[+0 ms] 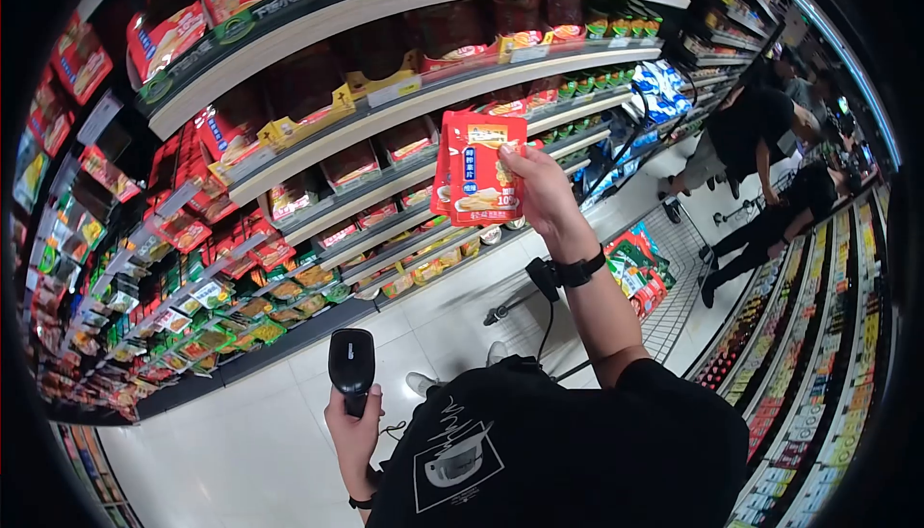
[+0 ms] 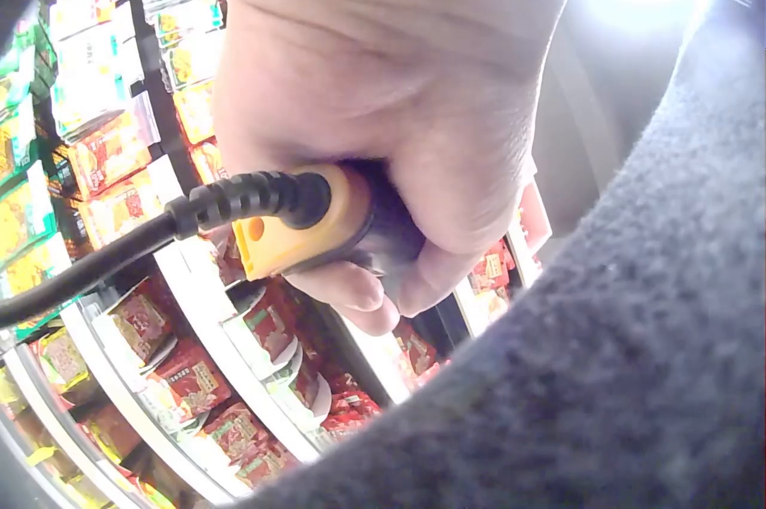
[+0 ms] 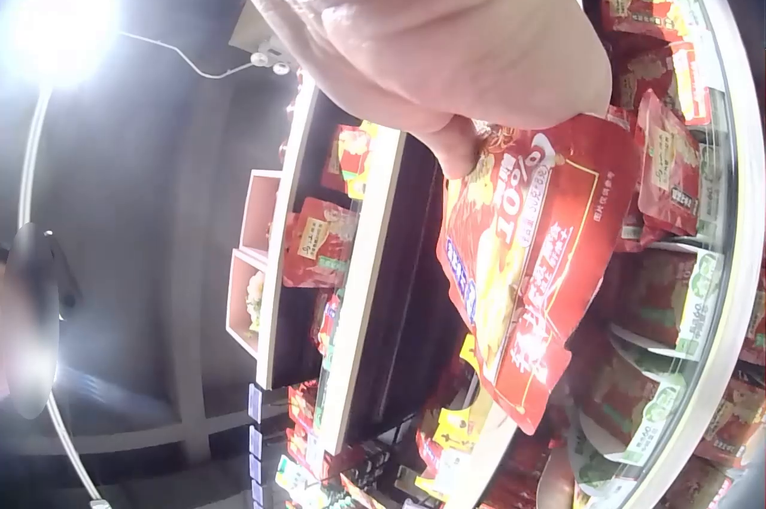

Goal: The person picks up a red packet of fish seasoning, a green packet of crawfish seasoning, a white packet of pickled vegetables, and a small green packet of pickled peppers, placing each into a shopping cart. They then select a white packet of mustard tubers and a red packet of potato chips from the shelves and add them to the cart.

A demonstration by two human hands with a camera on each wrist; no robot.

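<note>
My left hand (image 1: 352,437) grips the handle of a black barcode scanner (image 1: 351,360), its head pointing up, low at the left of the head view. In the left wrist view the fingers wrap the handle, and a black cable (image 2: 108,264) runs out of its yellow-and-black end (image 2: 311,222). My right hand (image 1: 549,196) is stretched toward the shelves, pinching a red food pouch (image 1: 489,186) by its right side, thumb over its printed face. Another red pouch (image 1: 443,181) shows just behind it. The right wrist view shows the pouch's printed lower part (image 3: 539,258) hanging below the hand.
Curved-looking shelves (image 1: 404,95) of red, yellow and green packets stand in front and to the left. A wire shopping cart (image 1: 683,268) holding bright bags (image 1: 635,268) is at my right. Beyond it are people in dark clothes (image 1: 760,133); bottle shelves (image 1: 799,355) line the right side.
</note>
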